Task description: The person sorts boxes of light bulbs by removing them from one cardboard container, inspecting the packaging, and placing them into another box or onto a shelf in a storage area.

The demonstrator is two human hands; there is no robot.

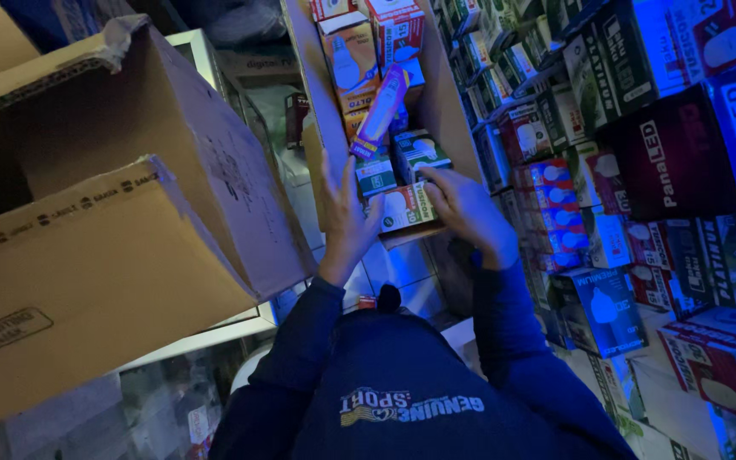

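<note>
Cardboard tray [449,111] of bulb boxes, tilted among stocked shelves [641,170]. Item 1: white-green box [406,207] at the tray's near end, right hand [466,209] closed on its right side. Item 2: left hand [347,217], fingers spread flat against the tray's left wall, holding nothing. Item 3: purple box [381,106] lying askew on the pile. Step, as judged: seating or lifting the near box (which one is unclear); next move needs a steady tray. Large carton [129,196] open at left.
</note>
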